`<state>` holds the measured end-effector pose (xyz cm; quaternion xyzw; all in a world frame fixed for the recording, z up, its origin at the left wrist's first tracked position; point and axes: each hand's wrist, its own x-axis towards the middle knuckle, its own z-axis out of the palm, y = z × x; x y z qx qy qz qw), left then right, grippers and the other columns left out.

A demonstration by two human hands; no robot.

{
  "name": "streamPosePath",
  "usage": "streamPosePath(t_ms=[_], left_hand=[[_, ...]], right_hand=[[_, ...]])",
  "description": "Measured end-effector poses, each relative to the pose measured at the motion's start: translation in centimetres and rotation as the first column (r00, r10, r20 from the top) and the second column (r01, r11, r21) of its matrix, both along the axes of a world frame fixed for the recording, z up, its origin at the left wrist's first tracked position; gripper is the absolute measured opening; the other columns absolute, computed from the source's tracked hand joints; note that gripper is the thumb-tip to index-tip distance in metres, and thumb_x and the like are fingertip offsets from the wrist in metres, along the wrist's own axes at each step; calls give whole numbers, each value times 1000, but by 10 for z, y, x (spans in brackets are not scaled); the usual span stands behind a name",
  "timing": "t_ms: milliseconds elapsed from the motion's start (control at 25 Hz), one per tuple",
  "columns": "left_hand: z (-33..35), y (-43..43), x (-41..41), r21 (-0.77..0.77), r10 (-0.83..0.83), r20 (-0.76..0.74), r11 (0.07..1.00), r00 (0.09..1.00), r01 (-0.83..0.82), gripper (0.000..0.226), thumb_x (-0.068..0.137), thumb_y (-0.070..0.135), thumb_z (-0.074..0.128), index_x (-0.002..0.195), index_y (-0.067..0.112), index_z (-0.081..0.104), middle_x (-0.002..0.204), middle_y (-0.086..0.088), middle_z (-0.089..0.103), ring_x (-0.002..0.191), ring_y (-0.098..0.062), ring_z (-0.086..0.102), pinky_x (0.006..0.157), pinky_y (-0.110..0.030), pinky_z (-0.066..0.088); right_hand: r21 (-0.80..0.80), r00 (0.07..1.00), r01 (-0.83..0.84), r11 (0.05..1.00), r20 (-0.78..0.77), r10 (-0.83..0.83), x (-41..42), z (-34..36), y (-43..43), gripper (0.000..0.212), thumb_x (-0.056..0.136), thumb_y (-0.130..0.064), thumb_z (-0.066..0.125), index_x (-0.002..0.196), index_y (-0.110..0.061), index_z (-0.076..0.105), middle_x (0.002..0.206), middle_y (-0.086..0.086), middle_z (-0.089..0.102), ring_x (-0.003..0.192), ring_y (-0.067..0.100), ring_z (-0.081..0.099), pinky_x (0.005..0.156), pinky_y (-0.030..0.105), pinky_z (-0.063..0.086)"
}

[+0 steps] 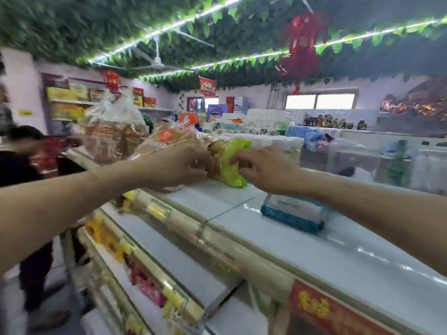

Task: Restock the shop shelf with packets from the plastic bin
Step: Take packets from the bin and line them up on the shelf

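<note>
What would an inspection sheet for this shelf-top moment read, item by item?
Surface: white shelf top, glossy, with price strips along its front edge.
Job's things: green packet lying on the shelf top; clear bread packets piled to its left.
Clutter: teal-edged clear box on the shelf top.
Grippers: left hand and right hand both grip the green packet, one at each end; the image is blurred.
Cables: nothing seen.
Surroundings: person in dark clothes at left; tissue packs behind; leaf-covered ceiling with light strips.
</note>
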<state>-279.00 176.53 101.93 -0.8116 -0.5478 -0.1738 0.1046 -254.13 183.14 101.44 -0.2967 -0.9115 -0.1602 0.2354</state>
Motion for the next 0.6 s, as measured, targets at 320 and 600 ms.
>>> streamPosePath(t_ms=[320, 600], left_hand=[[-129, -214, -195, -259, 519, -37, 820, 854, -510, 27, 96, 34, 66, 123, 35, 65, 107, 13, 67, 93, -9, 63, 85, -35, 53], [-331, -357, -215, -604, 692, -40, 559, 721, -569, 35, 94, 27, 64, 129, 27, 64, 119, 1, 63, 106, -20, 64, 93, -33, 51]], right_hand=[[-439, 713, -380, 814, 422, 560, -249, -115, -102, 26, 101, -34, 57, 123, -24, 65, 113, -3, 66, 99, 19, 63, 88, 38, 52], [-689, 461, -211, 694, 556, 692, -310, -349, -166, 42, 99, -34, 61, 138, -21, 56, 139, 7, 49, 125, 30, 53, 103, 39, 44]])
